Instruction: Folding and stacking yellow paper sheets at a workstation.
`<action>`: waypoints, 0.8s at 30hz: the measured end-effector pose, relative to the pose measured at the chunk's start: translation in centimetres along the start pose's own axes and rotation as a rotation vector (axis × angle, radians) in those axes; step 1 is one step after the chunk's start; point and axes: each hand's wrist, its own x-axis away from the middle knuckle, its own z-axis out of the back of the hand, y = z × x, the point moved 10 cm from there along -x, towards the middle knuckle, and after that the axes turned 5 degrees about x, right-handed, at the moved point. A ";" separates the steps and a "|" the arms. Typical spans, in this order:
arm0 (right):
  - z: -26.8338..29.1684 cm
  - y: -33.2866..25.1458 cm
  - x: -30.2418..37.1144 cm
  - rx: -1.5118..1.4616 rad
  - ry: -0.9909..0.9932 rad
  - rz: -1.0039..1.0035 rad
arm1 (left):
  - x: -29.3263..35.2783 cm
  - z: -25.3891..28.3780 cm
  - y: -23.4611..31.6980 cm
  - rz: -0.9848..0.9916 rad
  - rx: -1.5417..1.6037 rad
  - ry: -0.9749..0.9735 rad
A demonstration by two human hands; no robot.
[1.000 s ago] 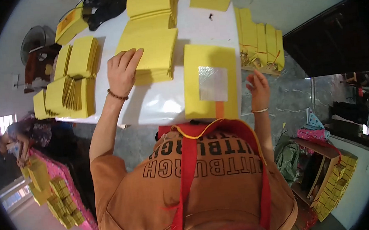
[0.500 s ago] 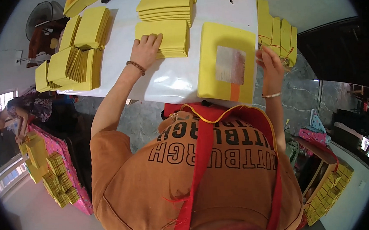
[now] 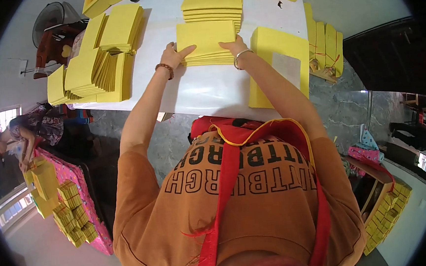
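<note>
Facing the white table [image 3: 205, 91], a person in a brown shirt [image 3: 278, 217] works among yellow pieces. On the table's right side, a large yellow piece [image 3: 261, 45] lies partly beneath the right forearm. Several stacks [image 3: 121, 25] fill the table's left side and a layered pile [image 3: 212, 2] lies at its far middle; both look folded. Past its right edge, bundles [image 3: 320, 36] bound with red string seem furthest along. The front stack [image 3: 206, 34] sits near the table's front middle; no string shows around it, so it appears less finished. The left hand [image 3: 172, 56] and right hand [image 3: 235, 45] grip its two sides, thumbs on top, other fingers partly hidden. As for writing, inverted block lettering covers the shirt; no brand or label is legible on the yellow pieces.
</note>
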 end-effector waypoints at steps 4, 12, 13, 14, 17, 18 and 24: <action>0.5 -3.5 4.8 -0.196 -0.036 -0.076 | 1.3 -3.6 3.7 0.081 0.299 -0.319; 0.2 -1.0 4.4 -0.396 0.032 -0.132 | 2.3 -5.4 3.2 0.390 0.722 -0.589; 0.1 -0.8 5.1 -0.440 0.066 -0.118 | 2.3 -5.2 3.3 0.346 0.772 -0.581; -0.3 -0.7 5.8 -0.452 0.079 -0.115 | 2.2 -4.5 3.6 0.248 0.725 -0.564; -0.8 -0.5 7.8 -0.478 0.156 -0.024 | 2.6 -3.2 4.3 0.056 0.735 -0.505; -0.9 -0.6 8.3 -0.459 0.163 0.071 | 3.4 -2.7 4.8 0.027 0.770 -0.538; -1.7 -0.5 10.0 -0.310 0.099 0.332 | 3.5 -1.1 2.3 -0.130 0.889 -0.475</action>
